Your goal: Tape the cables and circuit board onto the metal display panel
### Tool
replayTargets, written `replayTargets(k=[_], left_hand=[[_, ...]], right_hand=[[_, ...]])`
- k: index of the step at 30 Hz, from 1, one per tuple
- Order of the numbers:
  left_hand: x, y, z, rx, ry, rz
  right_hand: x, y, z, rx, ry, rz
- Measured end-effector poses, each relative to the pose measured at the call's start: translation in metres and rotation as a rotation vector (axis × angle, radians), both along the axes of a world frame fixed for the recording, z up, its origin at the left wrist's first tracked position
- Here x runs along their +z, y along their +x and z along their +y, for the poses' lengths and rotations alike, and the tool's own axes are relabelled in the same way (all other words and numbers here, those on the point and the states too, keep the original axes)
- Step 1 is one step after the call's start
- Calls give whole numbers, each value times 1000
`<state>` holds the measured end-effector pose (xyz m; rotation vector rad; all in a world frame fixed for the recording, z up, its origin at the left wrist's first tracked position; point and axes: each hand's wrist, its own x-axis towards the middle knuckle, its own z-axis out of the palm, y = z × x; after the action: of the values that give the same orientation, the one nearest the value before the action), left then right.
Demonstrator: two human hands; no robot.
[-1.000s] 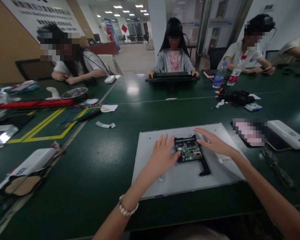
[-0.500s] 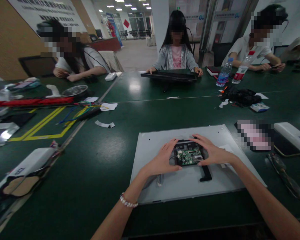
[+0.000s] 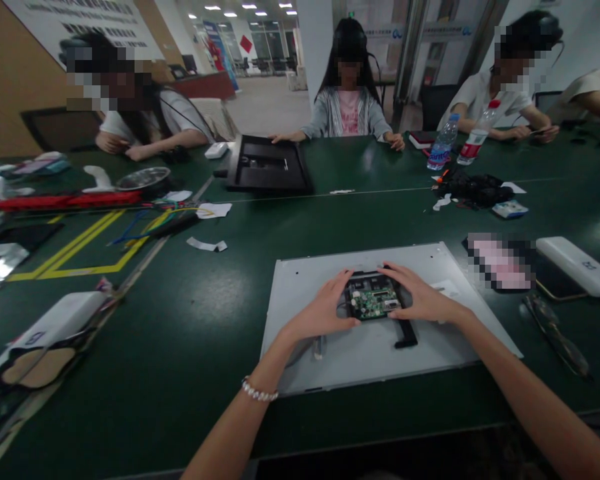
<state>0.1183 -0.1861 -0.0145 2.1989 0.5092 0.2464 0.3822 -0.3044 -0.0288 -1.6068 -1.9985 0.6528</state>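
A black frame (image 3: 407, 331) carrying a green circuit board (image 3: 375, 303) lies over a flat grey-white panel (image 3: 285, 287) on the table in front of me. My left hand (image 3: 323, 307) grips the frame's left side, thumb near the lower edge and fingers at the top. On the other side my right hand (image 3: 423, 297) holds the right edge in the same way, thumb by the board's lower corner. A small clear piece with a cable (image 3: 319, 347) rests on the panel below my left hand. A white label (image 3: 447, 289) is partly hidden behind my right hand.
A pair of glasses (image 3: 555, 337), a phone (image 3: 560, 283) and a white power bank (image 3: 577, 265) lie to the right. Two bottles (image 3: 444, 141) stand farther back. Across the table a person (image 3: 350, 110) touches a black monitor-like part (image 3: 273, 163). Wires (image 3: 145, 223) lie on the left.
The person opposite has swung the black part to the left and tilted it up. My hands stay around the framed board, while the whole view has shifted slightly.
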Motion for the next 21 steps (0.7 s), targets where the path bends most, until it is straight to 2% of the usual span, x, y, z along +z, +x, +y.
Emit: replayTargets(k=[6,13,16,21], left_hand=[[-6,-3,2,-29,40,-34],[4,0,-12,5,69,35],[5,2,-11,115,57,26],[5,-8,12,522,139,-185]], right_hand=[[-5,-5,-3,-25,63,22],[-7,2,-9,-45,76,143],[-12,7,-9,-95,133,231],[-27,14,-4,-238,215,434]])
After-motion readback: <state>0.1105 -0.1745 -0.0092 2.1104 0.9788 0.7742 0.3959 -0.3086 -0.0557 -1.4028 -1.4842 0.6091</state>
